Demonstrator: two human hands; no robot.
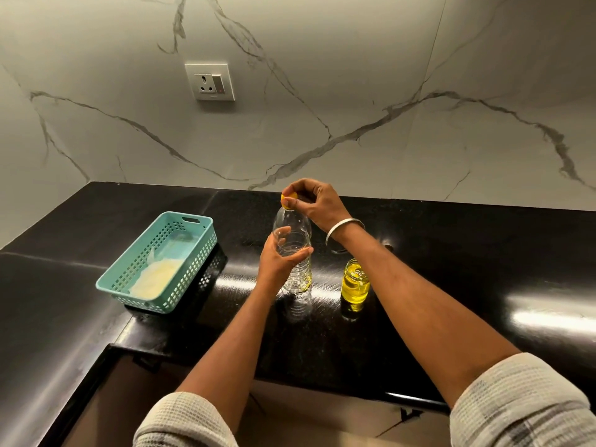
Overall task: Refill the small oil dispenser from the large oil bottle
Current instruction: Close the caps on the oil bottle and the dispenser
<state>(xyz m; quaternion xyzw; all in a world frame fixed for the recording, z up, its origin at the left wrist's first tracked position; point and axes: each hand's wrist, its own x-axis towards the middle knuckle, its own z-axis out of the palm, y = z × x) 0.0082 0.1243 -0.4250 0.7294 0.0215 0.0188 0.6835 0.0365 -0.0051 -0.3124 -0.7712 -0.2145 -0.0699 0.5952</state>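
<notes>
My left hand (280,256) grips the large oil bottle (294,253) at mid-body, upright on the black surface (451,253); my right hand (317,201) pinches its yellow cap (288,199) at the neck. The small oil dispenser (355,281), holding yellow oil, stands just right of the bottle, beneath my right forearm. A teal basket (161,259) sits left, near the surface's inner corner edge; open surface lies right.

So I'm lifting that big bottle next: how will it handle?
The large oil bottle looks nearly empty, only a little yellow oil at its base, so probably light and tippy. Its thin clear ribbed wall may flex under the left hand.
</notes>
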